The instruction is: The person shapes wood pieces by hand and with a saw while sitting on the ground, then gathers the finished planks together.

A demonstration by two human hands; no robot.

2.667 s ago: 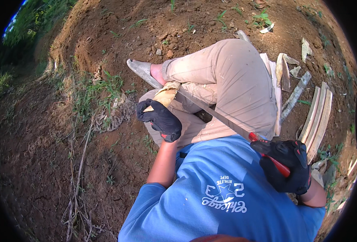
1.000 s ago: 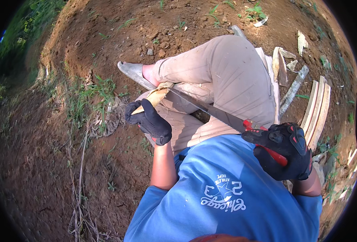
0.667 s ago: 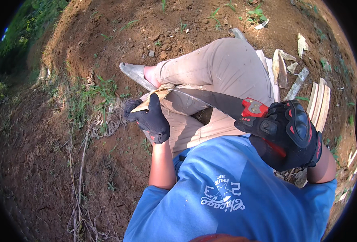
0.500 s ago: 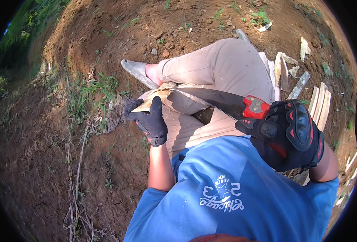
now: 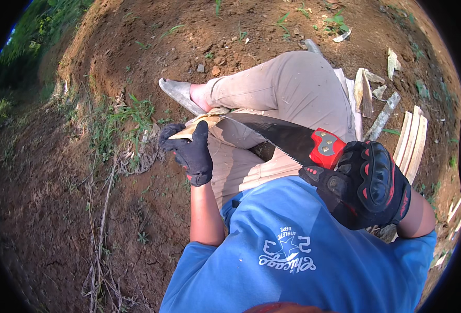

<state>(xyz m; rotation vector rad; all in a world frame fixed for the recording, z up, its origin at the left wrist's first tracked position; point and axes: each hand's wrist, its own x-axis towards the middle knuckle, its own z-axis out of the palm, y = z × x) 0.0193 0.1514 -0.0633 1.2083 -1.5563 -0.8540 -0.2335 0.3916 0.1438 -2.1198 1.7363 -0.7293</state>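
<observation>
Wood pc., pale, 1: gripped in L hand, over crossed legs; long axis slants up-right, L hand nearer.
Handsaw, red hdl., 1: in R hand (fist closed round hdl.); blade points up-left, tip at wood's far end, contact unclear.
</observation>
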